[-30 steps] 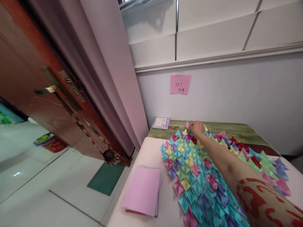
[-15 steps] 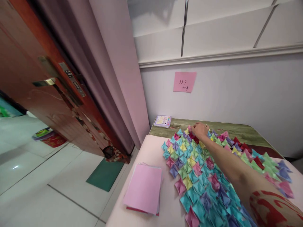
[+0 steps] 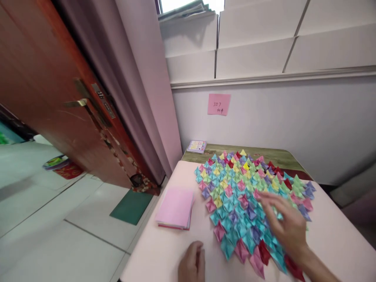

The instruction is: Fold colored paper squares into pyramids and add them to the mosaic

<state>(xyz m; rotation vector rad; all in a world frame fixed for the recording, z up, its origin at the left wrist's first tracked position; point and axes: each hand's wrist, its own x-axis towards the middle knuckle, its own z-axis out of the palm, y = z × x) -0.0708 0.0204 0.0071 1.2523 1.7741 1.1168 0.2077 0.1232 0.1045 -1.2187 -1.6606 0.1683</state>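
Observation:
Folded paper pieces (image 3: pixel 233 203) in turquoise, pink, purple, yellow, green and red form a wide, dense spread. Over its right part reaches my right hand (image 3: pixel 284 225), fingers stretched out and thumb apart, holding nothing visible. Its fingertips are near a pink piece; slight blur hides whether they touch it. My left hand (image 3: pixel 192 262) rests at the near edge of the pink tabletop, left of the pieces, with its fingers curled in and nothing showing in them. Beyond it lies a stack of paper sheets (image 3: pixel 175 207), pink on top.
The pieces lie on a pink-covered table (image 3: pixel 176 258) with a wood-patterned strip (image 3: pixel 217 149) at its back. A small printed pack (image 3: pixel 196 146) sits in the back left corner. A pink note (image 3: pixel 219 104) is on the wall. Left are a curtain (image 3: pixel 147 78) and a brown door (image 3: pixel 44 78).
My right hand has drawn back from the far edge of the pieces to their right part. My left hand has come into view at the bottom. The view has shifted.

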